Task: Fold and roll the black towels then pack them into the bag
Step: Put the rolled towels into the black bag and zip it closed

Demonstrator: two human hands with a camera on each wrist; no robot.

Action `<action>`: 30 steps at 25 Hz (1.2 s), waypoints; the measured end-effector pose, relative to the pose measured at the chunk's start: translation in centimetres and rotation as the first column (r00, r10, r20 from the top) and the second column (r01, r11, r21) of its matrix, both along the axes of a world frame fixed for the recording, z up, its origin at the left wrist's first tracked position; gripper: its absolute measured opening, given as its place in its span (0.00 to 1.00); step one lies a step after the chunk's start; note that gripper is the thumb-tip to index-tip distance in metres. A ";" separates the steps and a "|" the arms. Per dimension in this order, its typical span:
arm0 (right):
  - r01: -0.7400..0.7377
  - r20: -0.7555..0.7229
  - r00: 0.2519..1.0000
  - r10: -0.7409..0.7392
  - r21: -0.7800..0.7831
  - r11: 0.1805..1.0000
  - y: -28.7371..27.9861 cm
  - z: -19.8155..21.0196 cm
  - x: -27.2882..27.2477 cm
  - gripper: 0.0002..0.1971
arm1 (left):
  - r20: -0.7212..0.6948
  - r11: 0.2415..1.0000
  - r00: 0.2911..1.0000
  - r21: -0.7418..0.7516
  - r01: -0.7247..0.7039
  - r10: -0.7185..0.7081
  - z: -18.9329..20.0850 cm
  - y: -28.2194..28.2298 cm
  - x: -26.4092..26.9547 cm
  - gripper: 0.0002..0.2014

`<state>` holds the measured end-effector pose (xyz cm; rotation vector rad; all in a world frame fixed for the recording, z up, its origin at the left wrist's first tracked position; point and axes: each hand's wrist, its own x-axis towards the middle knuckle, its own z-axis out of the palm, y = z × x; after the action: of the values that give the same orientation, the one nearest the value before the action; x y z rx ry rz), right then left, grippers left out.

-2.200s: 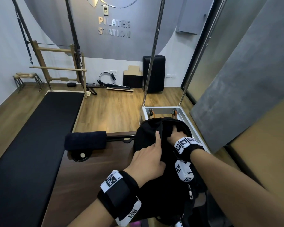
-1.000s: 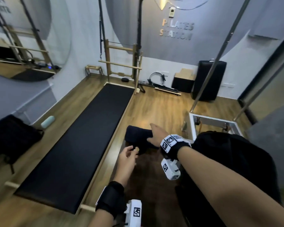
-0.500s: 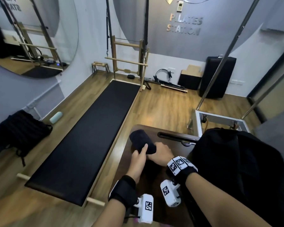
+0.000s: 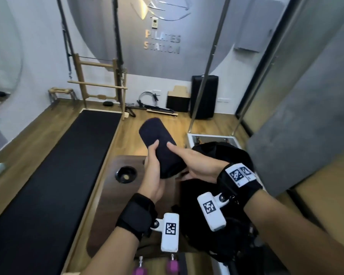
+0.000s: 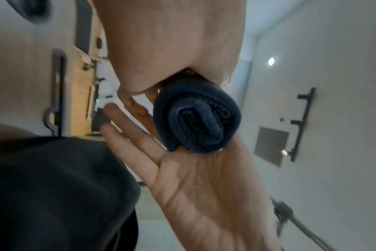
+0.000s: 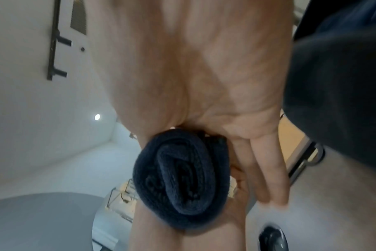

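Black terry, already rolled tight: the towel [image 4: 160, 149] sits lifted between my hands, left hand [image 4: 153, 171] cupping underneath, right hand [image 4: 197, 165] clasping its side. The bag [image 4: 222, 155] waits at three o'clock; packing remains.

Rolled towel [image 4: 160, 148] dark navy, near black, lighter blue inner layers at spiral end [image 5: 201, 118]. Bag [image 4: 222, 155] black. Wrist straps [image 4: 136, 215] black; tags [image 4: 237, 174] white with black square-dot pattern. Table [image 4: 127, 161] under grip dark walnut brown. Mat [image 4: 54, 175] left of grip black. Floor [image 4: 159, 124] warm honey wood. Far wall [image 4: 127, 26] grey on white.
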<state>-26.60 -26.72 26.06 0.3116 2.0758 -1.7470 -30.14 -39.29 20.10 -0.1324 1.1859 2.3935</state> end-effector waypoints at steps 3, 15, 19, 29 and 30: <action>0.005 -0.039 0.999 -0.006 -0.026 1.000 3.8 4.0 4.1 0.31 | -0.244 0.987 0.966 -0.154 0.053 -0.090 2.6 4.2 1.3 0.29; 0.467 -0.186 0.882 -0.433 0.470 0.749 11.5 -1.5 12.9 0.23 | -0.252 0.068 0.474 -0.926 -0.371 -0.844 0.7 8.6 8.2 0.17; 0.350 -0.037 0.905 -0.424 0.631 0.692 12.4 -4.3 13.7 0.24 | -0.210 0.125 0.441 -0.969 -0.212 -0.873 1.2 9.6 8.5 0.17; -0.165 0.295 0.926 -0.237 0.879 0.448 13.5 -2.0 11.5 0.31 | -0.340 0.264 0.437 -0.937 -0.228 -0.832 0.2 11.0 9.3 0.25; -0.222 0.361 0.906 -0.222 0.850 0.477 13.5 -1.7 10.8 0.42 | -0.339 0.261 0.426 -0.937 -0.232 -0.839 0.1 10.9 9.3 0.25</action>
<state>-15.75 -13.17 24.36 0.8959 2.4063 -0.3116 -20.87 -28.35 20.22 1.0536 2.5747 0.8113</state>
